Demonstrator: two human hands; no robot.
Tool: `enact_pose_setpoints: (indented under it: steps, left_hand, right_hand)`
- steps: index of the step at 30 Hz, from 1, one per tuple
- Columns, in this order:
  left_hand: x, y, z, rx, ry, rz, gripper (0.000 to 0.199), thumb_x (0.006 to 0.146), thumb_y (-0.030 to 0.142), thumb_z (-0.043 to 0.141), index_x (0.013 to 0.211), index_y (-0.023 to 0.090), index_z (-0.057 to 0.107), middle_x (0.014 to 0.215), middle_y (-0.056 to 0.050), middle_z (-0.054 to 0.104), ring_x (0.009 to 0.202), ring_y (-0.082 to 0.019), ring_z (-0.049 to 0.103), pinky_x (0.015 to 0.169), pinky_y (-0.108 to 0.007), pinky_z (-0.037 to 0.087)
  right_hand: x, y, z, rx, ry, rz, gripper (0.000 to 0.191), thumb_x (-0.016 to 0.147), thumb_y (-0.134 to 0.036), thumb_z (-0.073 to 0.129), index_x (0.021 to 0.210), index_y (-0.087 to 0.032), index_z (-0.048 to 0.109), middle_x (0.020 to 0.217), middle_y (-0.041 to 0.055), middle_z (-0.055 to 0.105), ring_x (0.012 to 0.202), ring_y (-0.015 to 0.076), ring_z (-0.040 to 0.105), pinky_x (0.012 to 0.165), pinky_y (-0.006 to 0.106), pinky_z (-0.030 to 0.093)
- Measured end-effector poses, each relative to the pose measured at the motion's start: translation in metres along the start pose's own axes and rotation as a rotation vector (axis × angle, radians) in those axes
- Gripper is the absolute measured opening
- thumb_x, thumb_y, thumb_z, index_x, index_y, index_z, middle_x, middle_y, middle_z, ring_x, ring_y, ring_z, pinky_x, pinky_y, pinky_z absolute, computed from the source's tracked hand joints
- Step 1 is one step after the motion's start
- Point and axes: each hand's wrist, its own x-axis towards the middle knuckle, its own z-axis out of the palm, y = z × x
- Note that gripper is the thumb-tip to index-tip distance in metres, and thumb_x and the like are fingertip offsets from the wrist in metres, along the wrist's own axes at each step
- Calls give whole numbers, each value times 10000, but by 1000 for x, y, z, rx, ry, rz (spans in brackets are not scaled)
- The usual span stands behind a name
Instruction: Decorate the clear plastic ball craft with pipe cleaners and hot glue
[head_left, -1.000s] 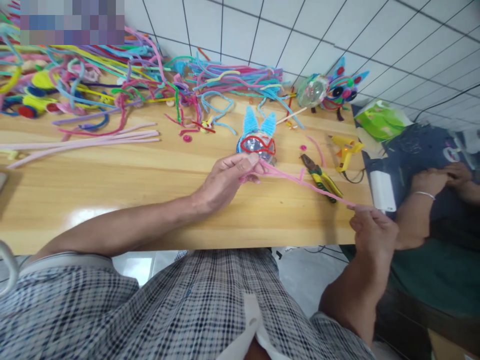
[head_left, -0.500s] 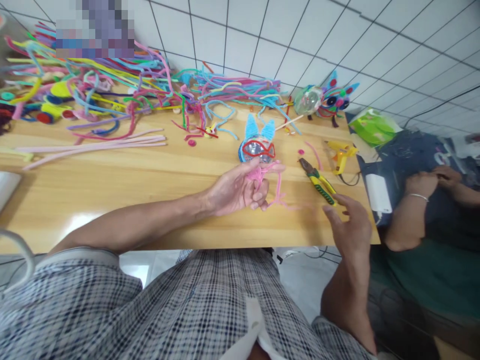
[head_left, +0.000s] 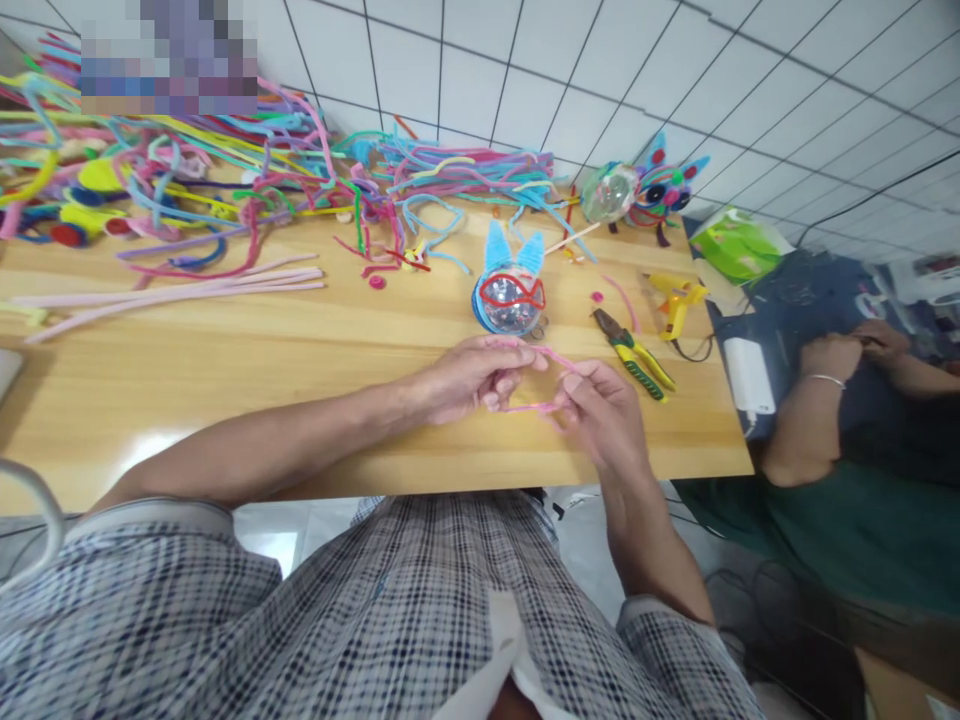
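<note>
A thin pink pipe cleaner stretches between my two hands over the table's front half. My left hand is closed on one part of it, palm turned partly up. My right hand pinches it from the other side, and a lower strand runs between the fingers. Just beyond the hands stands a clear round ornament with light-blue ears, a blue rim and a red glasses-shaped piece on its front. Yellow-and-green pliers lie open to the right of my right hand.
Piled pipe cleaners line the back of the wooden table. Pale pink pipe cleaners lie left. A yellow glue gun, a white box and a finished colourful figure are right. Another person's arm rests further right.
My right hand has moved left from beside the pliers and now grips the pink pipe cleaner. The pliers stay on the table. My left hand has kept its hold.
</note>
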Motion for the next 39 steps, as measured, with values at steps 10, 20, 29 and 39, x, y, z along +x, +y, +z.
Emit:
enact_pose_setpoints:
  steps: [10,20,29,39]
  left_hand:
    - [4,-10,-1,51,-112,274,408,841,427,985,1082,175,773,1041,-35,784,991,-152,735,905,-282,566]
    - [6,-31,-7,391,-148,225,297,1059,464,688,1032,168,703,912,16,678,659,-76,539,654,-243,449]
    - [10,-45,-20,1059,-105,462,207,1150,350,571,1021,209,652,896,-7,736,819,-165,706,816,-284,518]
    - [11,-48,-17,1229,28,384,120,1113,291,616,1088,202,693,850,-28,742,791,-194,713,703,-284,436]
  right_hand:
    - [2,-2,2,285,-55,137,458,744,-564,1039,899,-248,746,749,-27,783,583,108,676,533,218,552]
    - [1,8,3,318,-25,81,455,725,-575,1066,875,-256,778,745,-40,758,530,68,545,442,191,412]
    - [2,17,5,289,23,81,437,732,-552,1041,835,-233,761,666,-31,738,572,103,632,548,219,530]
    - [-4,15,20,287,43,13,350,793,-489,998,798,-242,749,619,-51,678,530,99,573,538,232,509]
